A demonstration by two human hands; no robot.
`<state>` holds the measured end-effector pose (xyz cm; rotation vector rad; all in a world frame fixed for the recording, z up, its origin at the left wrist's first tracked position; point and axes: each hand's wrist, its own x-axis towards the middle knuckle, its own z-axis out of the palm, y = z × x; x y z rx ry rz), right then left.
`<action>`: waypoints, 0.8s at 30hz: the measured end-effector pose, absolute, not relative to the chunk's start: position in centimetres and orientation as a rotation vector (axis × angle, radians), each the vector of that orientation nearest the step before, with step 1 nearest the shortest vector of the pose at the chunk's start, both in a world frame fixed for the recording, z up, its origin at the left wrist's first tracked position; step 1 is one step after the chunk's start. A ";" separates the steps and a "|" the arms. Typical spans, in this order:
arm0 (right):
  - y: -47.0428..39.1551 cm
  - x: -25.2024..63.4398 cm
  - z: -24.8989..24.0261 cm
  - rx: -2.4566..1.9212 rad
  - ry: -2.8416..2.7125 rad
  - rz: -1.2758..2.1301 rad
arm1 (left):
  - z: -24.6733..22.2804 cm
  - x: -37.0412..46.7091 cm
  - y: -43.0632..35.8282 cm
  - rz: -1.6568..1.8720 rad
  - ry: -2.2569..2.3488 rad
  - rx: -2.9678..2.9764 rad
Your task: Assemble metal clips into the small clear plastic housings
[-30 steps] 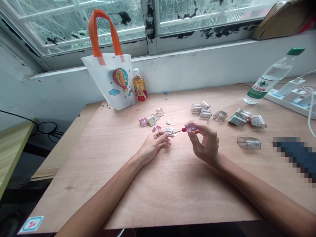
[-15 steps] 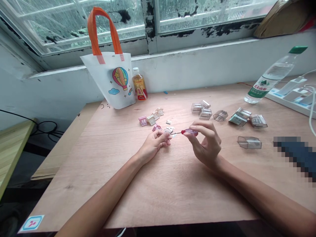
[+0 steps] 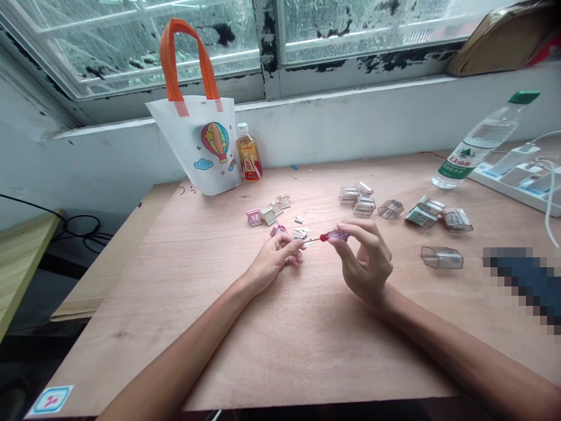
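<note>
My right hand point(image 3: 367, 257) is closed on a small screwdriver point(image 3: 336, 235) with a clear purplish handle and a red collar. Its thin shaft points left and its tip reaches the fingertips of my left hand point(image 3: 280, 257). Those fingers are pinched together around a small piece that they mostly hide, so I cannot make out what it is. Just beyond lie small metal pieces point(image 3: 300, 233) and a pink plastic sharpener part point(image 3: 278, 228). Behind them is a loose row of pink and yellowish clear sharpener parts point(image 3: 269, 216).
Grey see-through sharpener cases point(image 3: 363, 205) lie to the right, with more cases point(image 3: 425, 211) farther right. A water bottle point(image 3: 471, 149) leans by a white power strip point(image 3: 517, 186). A white bag point(image 3: 197, 152) and a drink bottle point(image 3: 249, 156) stand at the back left.
The view has shifted slightly. The screwdriver handle has turned a little in my right fingers, its tip still at my left fingertips. Nothing was let go.
</note>
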<state>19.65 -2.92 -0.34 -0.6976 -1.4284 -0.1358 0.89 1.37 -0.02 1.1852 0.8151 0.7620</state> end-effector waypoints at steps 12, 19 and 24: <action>-3.6 19.6 0.7 -0.853 -1.403 -0.259 | 0.0 0.9 1.5 0.772 0.838 1.171; -3.9 19.4 0.4 -0.862 -1.453 -0.222 | 0.2 0.9 1.4 0.749 0.846 1.201; -3.6 19.5 0.3 -0.873 -1.460 -0.312 | 0.2 0.9 1.5 0.742 0.865 1.218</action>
